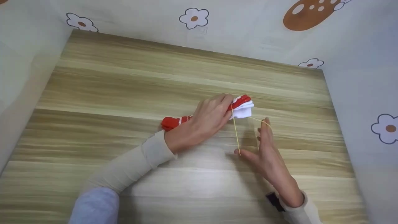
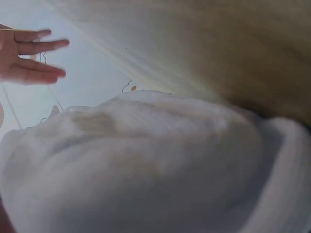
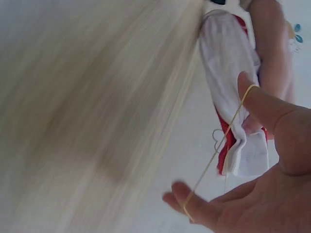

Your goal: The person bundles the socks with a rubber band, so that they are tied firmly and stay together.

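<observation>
My left hand [image 1: 210, 116] grips a bundle of red and white socks [image 1: 244, 110] above the table. The cuff ends stick out past its fingers on the right, and a red end shows on the left. A thin yellow rubber band [image 1: 235, 130] runs from the cuff end to my right hand [image 1: 270, 158]. Thumb and fingers of that hand are spread and nearly straight, with the band stretched across them. The right wrist view shows the band [image 3: 214, 150] between thumb and fingers, in front of the white sock side [image 3: 226, 53]. Spread fingers [image 2: 43, 47] appear in the left wrist view.
A wood-grain table [image 1: 124, 84] lies under both hands. Pale walls [image 1: 149, 18] with flower prints enclose its back and sides. Cloth, probably a sleeve [image 2: 146, 160], fills much of the left wrist view.
</observation>
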The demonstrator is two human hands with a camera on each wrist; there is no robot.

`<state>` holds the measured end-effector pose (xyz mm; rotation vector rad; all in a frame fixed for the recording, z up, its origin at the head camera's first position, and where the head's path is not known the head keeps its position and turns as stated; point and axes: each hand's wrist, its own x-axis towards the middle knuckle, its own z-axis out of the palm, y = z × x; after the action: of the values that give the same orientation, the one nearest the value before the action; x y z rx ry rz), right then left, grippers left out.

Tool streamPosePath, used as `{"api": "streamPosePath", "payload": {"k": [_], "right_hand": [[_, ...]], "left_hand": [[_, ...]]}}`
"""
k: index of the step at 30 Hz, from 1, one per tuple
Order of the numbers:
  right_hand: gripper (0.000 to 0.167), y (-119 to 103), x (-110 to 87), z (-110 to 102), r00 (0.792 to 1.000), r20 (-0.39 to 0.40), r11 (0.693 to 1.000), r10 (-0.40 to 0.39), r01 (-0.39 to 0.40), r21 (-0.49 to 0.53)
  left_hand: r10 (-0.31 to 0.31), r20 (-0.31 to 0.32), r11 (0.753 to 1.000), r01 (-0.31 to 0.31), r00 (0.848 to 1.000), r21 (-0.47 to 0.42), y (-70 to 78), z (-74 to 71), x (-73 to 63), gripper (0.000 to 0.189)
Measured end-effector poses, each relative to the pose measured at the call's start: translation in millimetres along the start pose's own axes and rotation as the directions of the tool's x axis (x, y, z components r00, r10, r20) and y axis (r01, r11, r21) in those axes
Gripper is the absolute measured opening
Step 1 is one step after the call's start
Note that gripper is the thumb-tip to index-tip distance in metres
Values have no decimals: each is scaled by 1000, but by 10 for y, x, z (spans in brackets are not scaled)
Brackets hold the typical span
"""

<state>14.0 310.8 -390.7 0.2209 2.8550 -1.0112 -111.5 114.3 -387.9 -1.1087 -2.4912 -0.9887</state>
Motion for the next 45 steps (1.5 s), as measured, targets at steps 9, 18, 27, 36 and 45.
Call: {"api": "streamPosePath", "payload": {"k": [9, 18, 27, 36, 45], "right_hand": [[115, 123, 116, -49, 963, -266, 968, -34, -35, -249], [121, 178, 77, 7, 829, -299, 858, -472, 354, -374], [92, 179, 4, 11, 661, -58, 581, -748, 611, -537], [97, 77, 32, -98, 664, -25, 563, -747, 613, -554], [95, -8, 78, -76, 661, -86, 612, -746, 629, -479]], "left_hand": [[-12, 17, 999, 13, 1000, -40, 27, 3, -13, 19], [-116, 48, 990, 119, 992, -77, -17, -38, 9, 19], [-178, 136, 980, 189, 975, -70, 5, -40, 19, 24], [-119, 181, 987, 136, 976, -80, 39, 6, 3, 16], [-14, 207, 999, 24, 978, -45, 72, 20, -15, 15]]}}
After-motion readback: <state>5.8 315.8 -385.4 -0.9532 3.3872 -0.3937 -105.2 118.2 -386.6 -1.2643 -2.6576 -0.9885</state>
